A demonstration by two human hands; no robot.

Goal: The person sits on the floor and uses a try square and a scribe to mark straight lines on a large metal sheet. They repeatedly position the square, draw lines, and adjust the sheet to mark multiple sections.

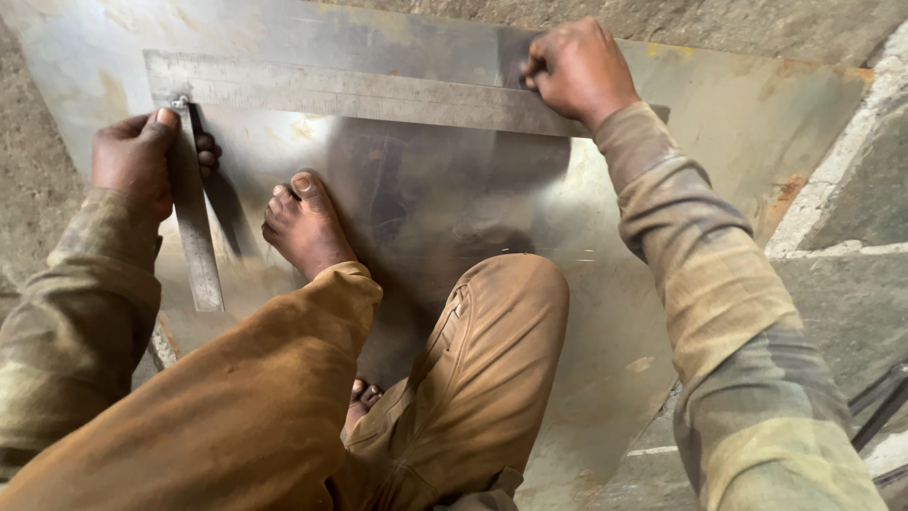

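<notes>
- A large steel L-shaped square (359, 95) lies flat on a metal sheet (719, 123) that rests on the ground; its long arm runs left to right across the upper part of the view, dipping slightly toward the right; its short arm (194, 222) drops from the left corner toward the person, ending just beside the left knee
- The left hand (142, 156) is closed around the short arm close to the corner, thumb pressed on top of the steel, fingers curled along its far edge
- The right hand (577, 66) is closed in a fist at the right end of the long arm, knuckles up, pressing on the blade; whether it also pinches a small marking tool I cannot tell
- The person crouches on the sheet; a bare foot (303, 222) stands on the metal inside the angle of the square, near the short arm but not touching it; a second foot (364, 397) shows between the brown trouser legs
- The square carries fine graduation marks along its edges, too small to make out; the sheet shows rust-coloured stains toward its right edge and top corner
- Bare sheet lies open below the long arm on the right; its right edge meets a concrete floor (851, 293) with pale joint lines; rough ground lies beyond the top edge
</notes>
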